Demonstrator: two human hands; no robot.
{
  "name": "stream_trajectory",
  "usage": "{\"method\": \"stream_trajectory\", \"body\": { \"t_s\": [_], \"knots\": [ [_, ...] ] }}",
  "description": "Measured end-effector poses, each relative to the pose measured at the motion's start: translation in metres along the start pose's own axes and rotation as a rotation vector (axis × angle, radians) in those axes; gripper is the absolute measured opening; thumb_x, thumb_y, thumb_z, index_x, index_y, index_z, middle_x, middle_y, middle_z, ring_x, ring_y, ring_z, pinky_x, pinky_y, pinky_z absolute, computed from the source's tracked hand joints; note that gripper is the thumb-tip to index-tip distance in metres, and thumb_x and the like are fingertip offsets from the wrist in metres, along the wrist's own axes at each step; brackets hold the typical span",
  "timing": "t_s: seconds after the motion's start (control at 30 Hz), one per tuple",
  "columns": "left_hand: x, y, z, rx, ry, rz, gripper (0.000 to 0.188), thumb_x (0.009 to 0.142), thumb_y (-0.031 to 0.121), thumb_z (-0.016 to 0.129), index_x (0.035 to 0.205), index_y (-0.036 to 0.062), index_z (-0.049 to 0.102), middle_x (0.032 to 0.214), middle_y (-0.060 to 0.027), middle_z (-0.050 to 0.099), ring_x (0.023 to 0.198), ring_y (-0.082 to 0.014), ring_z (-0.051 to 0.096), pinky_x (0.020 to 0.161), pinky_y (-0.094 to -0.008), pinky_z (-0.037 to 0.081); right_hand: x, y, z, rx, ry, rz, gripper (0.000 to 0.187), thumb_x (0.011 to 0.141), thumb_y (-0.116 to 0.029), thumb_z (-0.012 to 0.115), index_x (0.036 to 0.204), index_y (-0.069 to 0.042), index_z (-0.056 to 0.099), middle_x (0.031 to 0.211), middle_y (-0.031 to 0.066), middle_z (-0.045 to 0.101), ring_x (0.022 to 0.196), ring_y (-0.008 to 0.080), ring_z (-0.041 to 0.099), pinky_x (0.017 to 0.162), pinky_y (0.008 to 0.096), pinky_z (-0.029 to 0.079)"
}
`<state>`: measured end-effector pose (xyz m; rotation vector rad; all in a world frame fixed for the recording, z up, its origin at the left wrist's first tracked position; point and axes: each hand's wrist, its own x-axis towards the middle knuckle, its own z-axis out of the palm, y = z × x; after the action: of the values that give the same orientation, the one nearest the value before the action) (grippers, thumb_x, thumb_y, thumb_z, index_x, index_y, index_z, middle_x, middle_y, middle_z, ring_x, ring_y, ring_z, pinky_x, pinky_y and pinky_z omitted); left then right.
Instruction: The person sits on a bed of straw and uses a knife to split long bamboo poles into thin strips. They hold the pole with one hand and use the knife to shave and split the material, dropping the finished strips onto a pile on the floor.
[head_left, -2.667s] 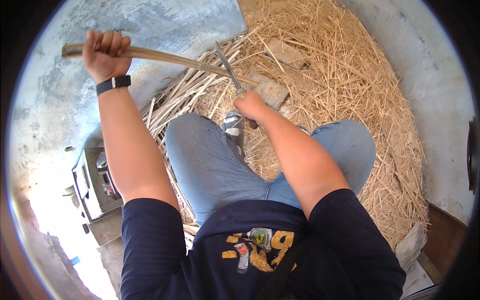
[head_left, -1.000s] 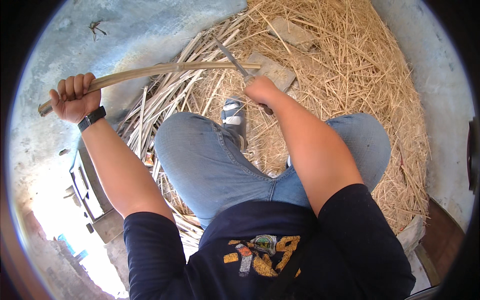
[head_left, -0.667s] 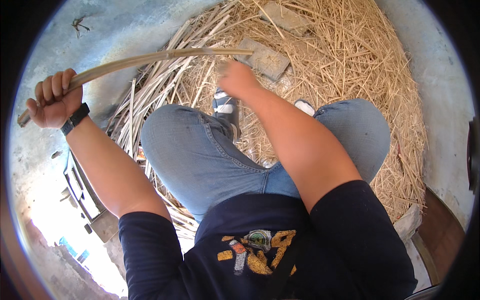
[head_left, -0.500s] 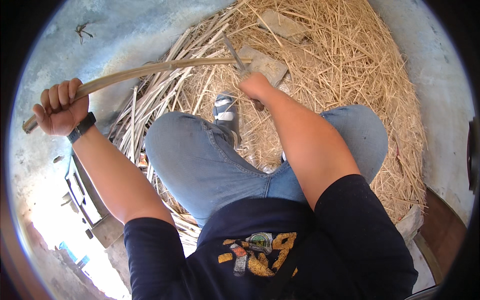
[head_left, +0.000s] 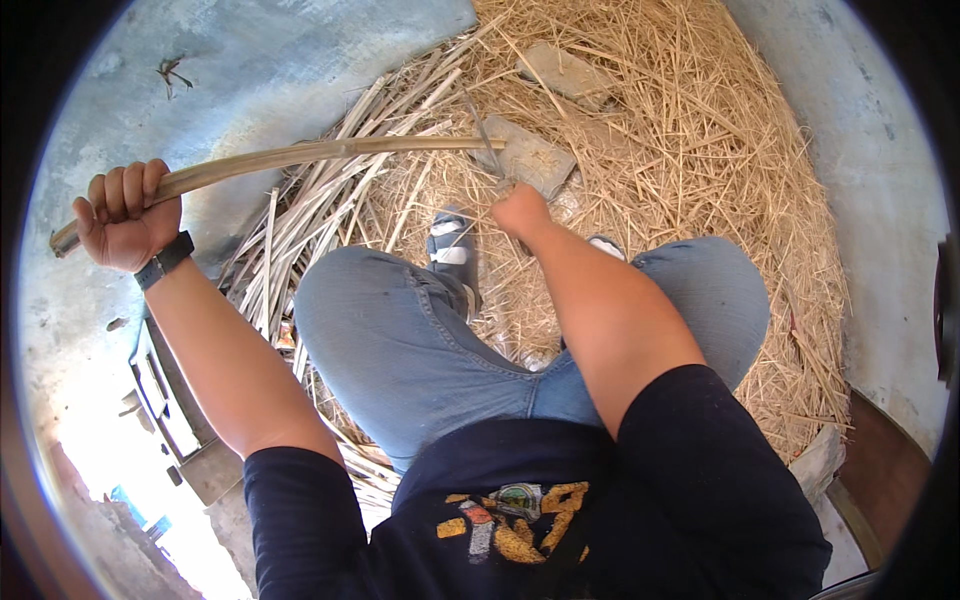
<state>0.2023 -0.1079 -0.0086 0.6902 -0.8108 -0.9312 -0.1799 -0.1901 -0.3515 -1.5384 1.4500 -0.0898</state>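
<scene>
My left hand (head_left: pixel 130 217) is closed around the near-left end of a long, slightly bent bamboo strip (head_left: pixel 290 157). The strip runs across to the right, its far end over a flat grey slab (head_left: pixel 535 158). In my right hand (head_left: pixel 522 210) is the handle of a knife (head_left: pixel 487 140), my fingers wrapped round it. Its thin blade points away from me and crosses the strip close to that far end. Whether the edge bites into the bamboo I cannot tell.
Dry straw-like shavings (head_left: pixel 690 130) cover the floor in front and to the right. Pale split strips (head_left: pixel 290 260) lie piled at the left, by my knee. Another flat slab (head_left: pixel 568 75) rests farther off among the shavings. A bluish wall (head_left: pixel 270 60) stands behind.
My right hand and the knife have come slightly nearer to me, and the blade stands a little steeper across the strip. My left hand keeps its grip. The whole view has shifted slightly.
</scene>
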Motion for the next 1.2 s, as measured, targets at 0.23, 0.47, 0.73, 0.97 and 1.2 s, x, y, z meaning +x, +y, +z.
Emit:
{"method": "stream_trajectory", "body": {
  "t_s": [0.23, 0.47, 0.73, 0.97, 1.2],
  "knots": [
    [-0.011, -0.007, 0.022, 0.012, 0.013, 0.067, 0.051, 0.081, 0.040, 0.079, 0.058, 0.0231, 0.037, 0.054, 0.0088, 0.028, 0.053, -0.0100, 0.024, 0.059, -0.0306, 0.023, -0.039, -0.077, -0.004, 0.163, -0.050, -0.152, 0.051, 0.080, -0.025, 0.072, 0.120, 0.006, 0.064, 0.109, 0.0297, 0.070, 0.107, 0.0426, 0.068, 0.094, 0.0453, 0.053],
    [-0.044, -0.026, 0.086, 0.161, 0.176, 0.291, 0.058, 0.096, 0.059, 0.062, 0.062, 0.0217, 0.035, 0.058, 0.0072, 0.023, 0.055, -0.0125, 0.021, 0.057, -0.0333, 0.022, -0.072, -0.150, -0.050, 0.632, -0.457, -0.186, 0.039, 0.090, -0.012, 0.069, 0.125, -0.004, 0.054, 0.107, 0.0146, 0.074, 0.057, 0.0095, 0.056, 0.053, 0.0257, 0.049],
    [-0.076, 0.001, 0.137, -0.113, 0.059, 0.443, 0.059, 0.090, 0.063, 0.070, 0.061, 0.0214, 0.039, 0.055, 0.0089, 0.027, 0.050, -0.0096, 0.024, 0.055, -0.0297, 0.025, -0.112, -0.163, -0.155, 1.249, -0.446, -0.283, 0.026, 0.091, -0.013, 0.072, 0.112, -0.013, 0.057, 0.118, 0.0087, 0.066, 0.060, 0.0061, 0.049, 0.056, 0.0251, 0.049],
    [-0.081, -0.007, 0.161, -0.231, 0.102, 0.435, 0.049, 0.099, 0.056, 0.063, 0.072, 0.0190, 0.043, 0.060, 0.0080, 0.034, 0.055, -0.0099, 0.033, 0.063, -0.0299, 0.034, -0.115, -0.140, -0.202, 1.535, -0.446, -0.519, 0.030, 0.096, -0.013, 0.068, 0.123, -0.010, 0.057, 0.116, 0.0103, 0.065, 0.065, 0.0073, 0.051, 0.063, 0.0258, 0.047],
    [-0.104, -0.022, 0.096, 0.173, 0.650, 0.452, 0.045, 0.104, 0.040, 0.060, 0.133, 0.0097, 0.046, 0.114, -0.0082, 0.060, 0.109, -0.0286, 0.062, 0.091, -0.0485, 0.050, -0.128, -0.147, -0.194, 1.394, -0.167, -0.475, 0.033, 0.096, -0.013, 0.067, 0.126, -0.008, 0.055, 0.113, 0.0119, 0.066, 0.066, 0.0094, 0.052, 0.060, 0.0267, 0.050]
  ]
}}
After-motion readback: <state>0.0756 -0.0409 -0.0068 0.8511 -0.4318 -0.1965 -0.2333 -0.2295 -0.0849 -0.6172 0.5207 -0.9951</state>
